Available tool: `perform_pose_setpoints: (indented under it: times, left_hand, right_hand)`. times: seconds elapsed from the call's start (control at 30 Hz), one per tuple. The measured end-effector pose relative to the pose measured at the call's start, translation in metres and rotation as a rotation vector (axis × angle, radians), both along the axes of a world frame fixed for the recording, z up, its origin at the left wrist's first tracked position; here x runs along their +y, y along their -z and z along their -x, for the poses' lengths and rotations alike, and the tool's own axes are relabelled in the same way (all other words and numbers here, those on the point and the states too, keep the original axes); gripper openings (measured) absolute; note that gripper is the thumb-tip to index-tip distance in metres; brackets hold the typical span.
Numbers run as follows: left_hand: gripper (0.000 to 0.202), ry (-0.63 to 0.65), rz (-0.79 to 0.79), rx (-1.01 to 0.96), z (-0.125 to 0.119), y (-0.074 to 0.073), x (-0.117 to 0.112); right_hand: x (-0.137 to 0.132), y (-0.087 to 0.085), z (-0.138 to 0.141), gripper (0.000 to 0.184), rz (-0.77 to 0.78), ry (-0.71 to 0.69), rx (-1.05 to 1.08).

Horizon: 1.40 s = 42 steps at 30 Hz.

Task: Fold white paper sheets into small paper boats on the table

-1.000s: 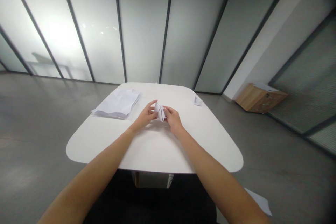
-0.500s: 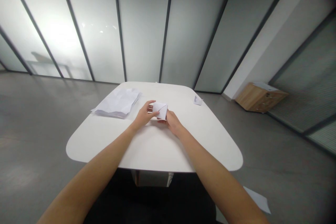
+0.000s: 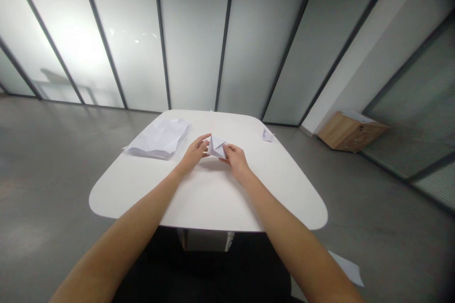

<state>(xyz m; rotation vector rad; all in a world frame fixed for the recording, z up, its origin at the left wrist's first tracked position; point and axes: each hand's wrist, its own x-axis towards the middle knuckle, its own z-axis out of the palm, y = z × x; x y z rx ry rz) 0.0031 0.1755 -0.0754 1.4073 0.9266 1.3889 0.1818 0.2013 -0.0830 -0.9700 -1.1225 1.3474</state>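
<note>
Folded paper is held just above the middle of the white table: the person's left hand grasps its left side, the right hand pinches its right, thumb on top. Loose sheets lie piled to the left; a smaller folded piece (also white) sits near the right edge.

frosted glass partition: dark-framed | wooden cabinet: right, on grey floor, near white pillar
</note>
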Motion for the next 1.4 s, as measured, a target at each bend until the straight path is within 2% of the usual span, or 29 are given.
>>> perform_pose_setpoints:
  times: [0.1,0.23,0.33,0.53,0.67,0.73,0.9,1.03,1.2,1.3,1.4]
  left_hand:
    - [0.061,-0.013,-0.018,0.061,0.001,0.002,0.0]
    - [0.066,-0.138,-0.05,0.226,0.005,0.01,0.005]
    - [0.056,-0.217,-0.051,0.304,0.008,0.014,0.008]
    - [0.027,-0.256,-0.067,0.268,0.01,0.012,0.008]
    - [0.016,-0.332,-0.119,0.431,0.009,0.009,0.009]
    - [0.02,-0.299,-0.112,0.42,0.007,0.009,0.01]
    - [0.043,-0.108,0.032,0.044,-0.002,0.01,0.008]
    - [0.058,-0.096,-0.003,0.002,-0.003,0.012,0.007]
    - [0.043,-0.069,0.007,-0.066,0.0,0.014,0.01]
    - [0.036,-0.041,0.059,-0.056,0.0,0.012,0.01]
    - [0.037,-0.031,0.11,-0.045,-0.002,0.007,0.004]
  right_hand:
    - [-0.002,-0.001,-0.001,0.031,0.001,-0.008,0.007]
    - [-0.006,-0.004,0.002,0.033,-0.028,-0.077,-0.037]
    - [-0.009,-0.007,0.003,0.034,-0.009,-0.114,0.013]
    - [-0.014,-0.012,0.004,0.035,0.01,-0.185,0.028]
    - [-0.015,-0.009,0.006,0.038,-0.025,-0.218,-0.054]
    - [-0.013,-0.007,0.006,0.037,-0.059,-0.191,-0.081]
    - [-0.006,-0.002,0.003,0.038,-0.087,-0.023,-0.105]
    - [-0.005,-0.003,0.002,0.041,-0.087,-0.003,-0.067]
    - [-0.009,-0.008,0.004,0.045,-0.042,-0.086,0.115]
    - [-0.01,-0.01,0.003,0.042,-0.06,-0.12,0.124]
    - [-0.011,-0.011,0.002,0.043,-0.088,-0.111,0.108]
